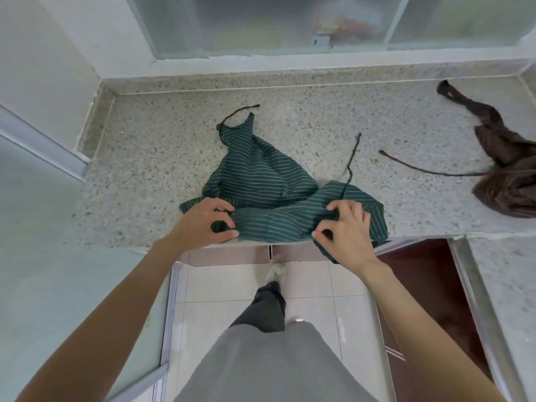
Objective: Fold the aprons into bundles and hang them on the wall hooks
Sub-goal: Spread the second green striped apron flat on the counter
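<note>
Green striped apron (261,175) lies on the speckled counter (150,158), straight ahead of me, rumpled. Near edge is rolled or folded into a band that runs left to right along the counter's front lip; that band is the long axis I work with. The bib end points away toward the frosted window (261,21), ties trailing loose.

My left hand (207,224) grips the band's left end, fingers curled over the top, thumb under. My right hand (345,227) pinches the band near its right end, thumb and forefinger closed on cloth. A corner of apron hangs off the counter edge past the right hand.

The 2 hands sit about level, 1 at each end, so neither is nearer; the unrolled cloth lies wholly beyond them. My read: the next move is a roll or fold pushed straight away from my body, both ends advancing together or the bundle skews.

A second, brown apron (504,169) sits bunched at far right, well apart, nearer my right arm. No wall hooks in view.
</note>
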The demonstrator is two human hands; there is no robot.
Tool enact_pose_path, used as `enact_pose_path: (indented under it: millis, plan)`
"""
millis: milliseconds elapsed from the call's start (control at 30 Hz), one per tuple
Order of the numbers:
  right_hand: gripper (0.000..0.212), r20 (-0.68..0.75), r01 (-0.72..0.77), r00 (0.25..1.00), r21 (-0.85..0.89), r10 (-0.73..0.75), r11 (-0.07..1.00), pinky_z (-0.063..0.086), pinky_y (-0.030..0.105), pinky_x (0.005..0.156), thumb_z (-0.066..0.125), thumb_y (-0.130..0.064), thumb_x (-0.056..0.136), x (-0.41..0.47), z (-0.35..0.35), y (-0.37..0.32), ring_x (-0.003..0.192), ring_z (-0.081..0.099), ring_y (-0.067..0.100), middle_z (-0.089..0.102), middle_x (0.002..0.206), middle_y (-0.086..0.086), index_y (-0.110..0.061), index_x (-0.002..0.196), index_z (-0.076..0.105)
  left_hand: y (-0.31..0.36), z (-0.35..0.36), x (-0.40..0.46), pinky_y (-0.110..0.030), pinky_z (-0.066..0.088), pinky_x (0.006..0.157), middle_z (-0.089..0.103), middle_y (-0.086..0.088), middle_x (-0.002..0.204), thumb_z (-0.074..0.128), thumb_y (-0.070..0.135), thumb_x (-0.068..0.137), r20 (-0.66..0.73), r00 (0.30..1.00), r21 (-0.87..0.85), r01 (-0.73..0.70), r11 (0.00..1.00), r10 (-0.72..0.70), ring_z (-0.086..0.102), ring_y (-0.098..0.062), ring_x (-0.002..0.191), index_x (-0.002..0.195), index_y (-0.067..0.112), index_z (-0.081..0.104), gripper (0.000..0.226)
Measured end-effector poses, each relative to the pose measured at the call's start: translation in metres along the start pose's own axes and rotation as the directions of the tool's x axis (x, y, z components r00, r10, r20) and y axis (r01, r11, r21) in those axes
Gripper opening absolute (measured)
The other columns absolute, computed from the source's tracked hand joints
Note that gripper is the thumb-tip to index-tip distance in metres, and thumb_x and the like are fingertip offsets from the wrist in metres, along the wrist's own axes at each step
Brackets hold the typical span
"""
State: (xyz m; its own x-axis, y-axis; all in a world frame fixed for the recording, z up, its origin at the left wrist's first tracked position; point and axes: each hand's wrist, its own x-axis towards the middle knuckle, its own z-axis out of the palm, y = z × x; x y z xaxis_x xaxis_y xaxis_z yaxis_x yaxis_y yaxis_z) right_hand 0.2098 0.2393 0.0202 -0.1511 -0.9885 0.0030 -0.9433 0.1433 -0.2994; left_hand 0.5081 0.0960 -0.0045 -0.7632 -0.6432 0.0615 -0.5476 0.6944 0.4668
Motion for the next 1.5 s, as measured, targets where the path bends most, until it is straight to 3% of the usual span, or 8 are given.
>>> enact_pose_path:
  millis: [233, 467, 633, 833, 933, 1167, 1333, 1500]
  plan:
    - [0.015, -0.181, 0.033, 0.983, 0.108, -0.013, 0.994, 0.026, 0.04, 0.101, 0.066, -0.025, 0.085, 0.042, -0.02, 0.003, 0.123, 0.031, 0.031, 0.046, 0.129, 0.013, -0.018, 0.098, 0.067, -0.002, -0.006, 0.064, -0.024, 0.037, 0.096, 0.059, 0.004, 0.118, 0.046, 0.046, 0.091, 0.04, 0.999, -0.026, 0.029, 0.999, -0.028, 0.05, -0.011, 0.111, 0.102, 0.022, 0.067, 0.034]
    - [0.06, 0.453, -0.323, 0.867, 0.195, 0.207, 0.926, 0.038, 0.032, 0.098, 0.052, -0.039, 0.093, 0.166, 0.02, 0.008, 0.122, 0.046, 0.027, 0.042, 0.139, 0.012, -0.014, 0.143, 0.031, -0.037, 0.008, 0.174, -0.022, 0.025, 0.105, 0.035, -0.001, 0.146, 0.048, 0.03, 0.096, 0.191, 0.965, -0.041, 0.19, 0.981, -0.179, 0.036, -0.017, 0.13, 0.142, 0.018, 0.034, 0.05]
    - [0.05, 0.517, -0.506, 0.799, 0.306, 0.305, 0.806, 0.04, 0.028, 0.094, 0.058, -0.028, 0.092, 0.196, 0.054, 0.007, 0.118, 0.051, 0.024, 0.051, 0.135, 0.008, -0.015, 0.137, 0.042, -0.069, 0.02, 0.22, -0.028, 0.012, 0.114, 0.026, -0.004, 0.152, 0.048, 0.027, 0.096, 0.207, 0.971, 0.131, 0.093, 0.987, -0.119, 0.023, -0.022, 0.139, 0.146, 0.013, 0.025, 0.057]
    - [0.02, -0.071, -0.043, 0.996, 0.192, 0.058, 0.981, 0.047, 0.033, 0.06, 0.061, -0.005, 0.085, 0.23, 0.033, -0.006, 0.072, 0.061, 0.03, 0.061, 0.093, 0.012, -0.011, 0.104, 0.066, -0.095, 0.01, 0.247, -0.033, 0.032, 0.098, 0.067, -0.002, 0.11, 0.069, 0.019, 0.08, 0.069, 0.997, 0.276, -0.06, 0.959, 0.043, 0.06, -0.024, 0.105, 0.113, 0.018, 0.064, 0.033]
    - [0.02, -0.312, 0.257, 0.905, -0.145, -0.29, 0.956, 0.042, 0.032, 0.062, 0.062, 0.005, 0.077, 0.243, 0.02, -0.009, 0.066, 0.053, 0.024, 0.057, 0.079, 0.008, -0.009, 0.09, 0.066, -0.103, -0.008, 0.248, -0.03, 0.035, 0.09, 0.07, 0.002, 0.091, 0.068, 0.01, 0.07, -0.229, 0.962, 0.242, -0.094, 0.966, 0.151, 0.062, -0.021, 0.084, 0.093, 0.019, 0.07, 0.025]
    - [0.041, 0.562, 0.325, 0.786, -0.021, -0.257, 0.946, 0.043, 0.033, 0.094, 0.042, -0.039, 0.098, 0.204, 0.045, 0.0, 0.111, 0.052, 0.021, 0.053, 0.122, 0.003, -0.021, 0.134, 0.049, -0.123, 0.001, 0.208, -0.04, 0.013, 0.117, 0.069, 0.006, 0.099, 0.062, 0.016, 0.074, 0.144, 0.977, 0.192, -0.182, 0.964, 0.155, 0.062, -0.014, 0.099, 0.105, 0.024, 0.068, 0.033]
    - [0.033, 0.201, 0.158, 0.962, 0.153, -0.188, 0.975, 0.054, 0.034, 0.066, 0.039, -0.033, 0.098, 0.235, 0.044, -0.001, 0.087, 0.061, 0.02, 0.06, 0.106, 0.003, -0.016, 0.112, 0.064, -0.12, -0.003, 0.236, -0.038, 0.039, 0.102, 0.061, -0.003, 0.117, 0.042, 0.026, 0.091, -0.045, 0.996, 0.112, -0.077, 0.991, 0.082, 0.055, -0.023, 0.11, 0.118, 0.017, 0.06, 0.033]
    - [0.033, 0.212, 0.025, 0.975, 0.188, -0.065, 0.982, 0.037, 0.027, 0.096, 0.043, -0.024, 0.099, 0.305, 0.048, -0.007, 0.117, 0.044, 0.02, 0.05, 0.128, 0.003, -0.015, 0.13, 0.051, -0.14, -0.003, 0.275, -0.044, 0.01, 0.117, 0.037, -0.01, 0.145, 0.034, 0.045, 0.097, 0.216, 0.923, 0.289, 0.253, 0.923, -0.32, 0.026, -0.028, 0.137, 0.14, 0.013, 0.035, 0.053]
